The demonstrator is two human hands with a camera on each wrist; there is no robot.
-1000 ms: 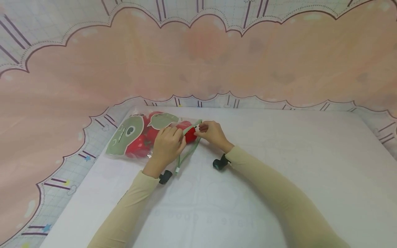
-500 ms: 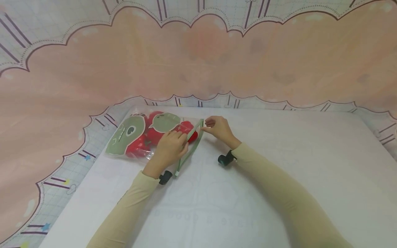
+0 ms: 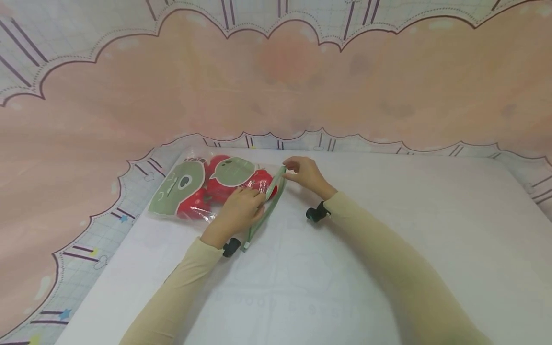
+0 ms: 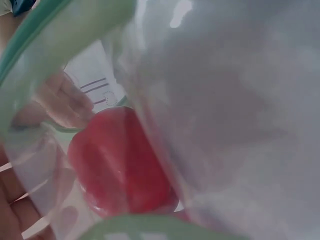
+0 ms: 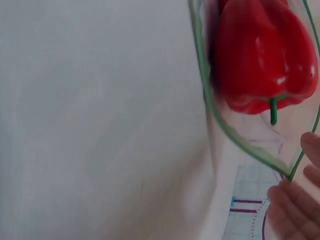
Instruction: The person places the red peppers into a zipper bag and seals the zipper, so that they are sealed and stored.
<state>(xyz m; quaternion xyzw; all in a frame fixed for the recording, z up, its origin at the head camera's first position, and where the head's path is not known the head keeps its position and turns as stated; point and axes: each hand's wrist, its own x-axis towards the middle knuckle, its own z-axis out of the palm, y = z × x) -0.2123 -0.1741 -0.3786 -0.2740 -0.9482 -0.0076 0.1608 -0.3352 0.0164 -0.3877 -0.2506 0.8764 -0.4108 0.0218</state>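
Observation:
A clear zip bag with green cartoon prints (image 3: pixel 235 171) lies on the table, holding several red bell peppers (image 3: pixel 258 179). Its green-edged mouth (image 3: pixel 276 203) faces right and gapes, with a white slider (image 3: pixel 246 246) at the near corner. My left hand (image 3: pixel 239 211) grips the upper lip of the mouth. At the far corner my right hand (image 3: pixel 307 175) has thumb and fingers on either side of the green edge. A red bell pepper (image 5: pixel 265 55) with a green stem sits just inside the mouth; plastic covers a bell pepper (image 4: pixel 120 160) in the left wrist view.
A white table (image 3: pixel 388 230) carries the bag at its far left. Behind it and along the left hangs a pink patterned cloth (image 3: pixel 276 86). Small dark wrist cameras (image 3: pixel 317 212) are on both wrists.
My right hand has moved from the pepper at the mouth out to the far corner. The mouth's edges have spread apart and shifted slightly right. My left hand has moved slightly right along the lip.

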